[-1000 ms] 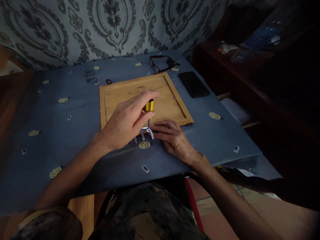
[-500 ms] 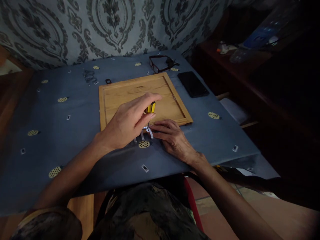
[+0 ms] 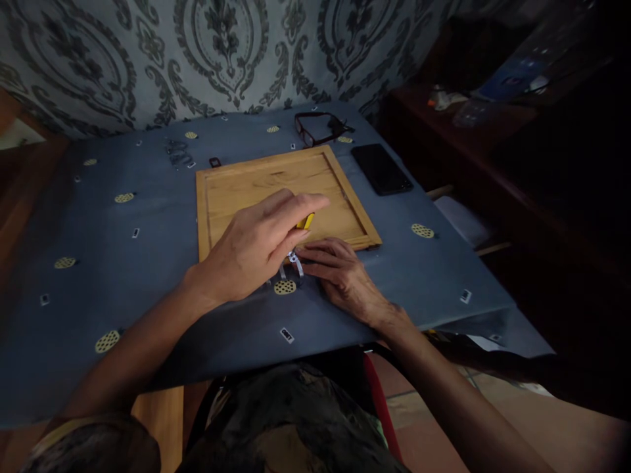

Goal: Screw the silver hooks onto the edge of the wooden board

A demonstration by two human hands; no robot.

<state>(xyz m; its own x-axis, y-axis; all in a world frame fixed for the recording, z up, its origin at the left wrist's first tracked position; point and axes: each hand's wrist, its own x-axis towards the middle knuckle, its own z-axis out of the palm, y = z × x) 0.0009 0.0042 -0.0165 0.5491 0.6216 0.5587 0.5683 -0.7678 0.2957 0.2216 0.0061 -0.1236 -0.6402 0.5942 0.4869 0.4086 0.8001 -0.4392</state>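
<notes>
Screwdriver point(image 3: 305, 221), 1: yellow handle showing, leaning, its lower part hiding behind the fingers. Left hand point(image 3: 251, 243), 1: its grip is closing around the screwdriver, back of the hand facing up, over the near part of the board.

Board point(image 3: 276, 187), 1: pale wood with a raised frame, lying flat on the tabletop point(image 3: 162, 315) between the glasses and the person. Metal hooks point(image 3: 298, 263), silver: sitting at the board's near edge, just beneath the left hand, at least 2 showing and pointing toward the person.

Right hand point(image 3: 342, 272), 1: palm down, its fingers reaching the board's near edge and the hooks' right end. Whether its grip is closing on anything, I cannot tell.

Phone point(image 3: 382, 169), 1: black, lying just right of the board. Glasses point(image 3: 318, 128), 1 pair: dark-framed, lying beyond the board's far edge. Dark tag point(image 3: 215, 162), 1: small, lying near the far left corner. Small pieces point(image 3: 178, 152), 1 group: lying farther left, too dim for identifying.

Cloth: blue-grey with yellow pineapple prints, covering the tabletop. Curtain point(image 3: 221, 52), 1: patterned grey, hanging behind. Bottle point(image 3: 510, 79), 1: clear, blue-labelled, lying tilted in the dim area at far right.
</notes>
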